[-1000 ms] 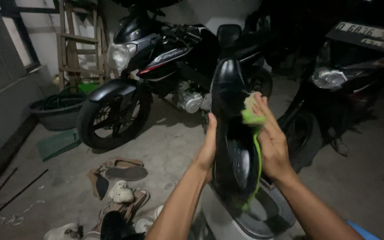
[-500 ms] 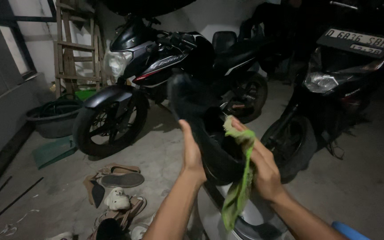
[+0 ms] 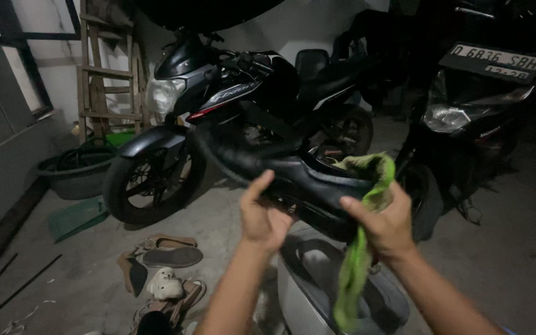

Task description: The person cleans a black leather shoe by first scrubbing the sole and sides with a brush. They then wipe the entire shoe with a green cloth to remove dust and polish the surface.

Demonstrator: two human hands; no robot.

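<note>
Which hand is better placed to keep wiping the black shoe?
Right. The right hand already grips the green cloth against the heel end of the black shoe; the left hand supports the shoe from below, with no cloth.

One sign is seen: a number plate [image 3: 497, 61], a wide white rectangle with dark characters, mounted tilted on the front of the dark scooter [image 3: 466, 124] at the upper right. A slanted light-coloured logo strip [image 3: 231, 93] is carried on the side fairing of the black motorcycle [image 3: 218, 105] standing towards the back of the concrete floor [image 3: 218, 211]. No packages or screens are seen.
</note>
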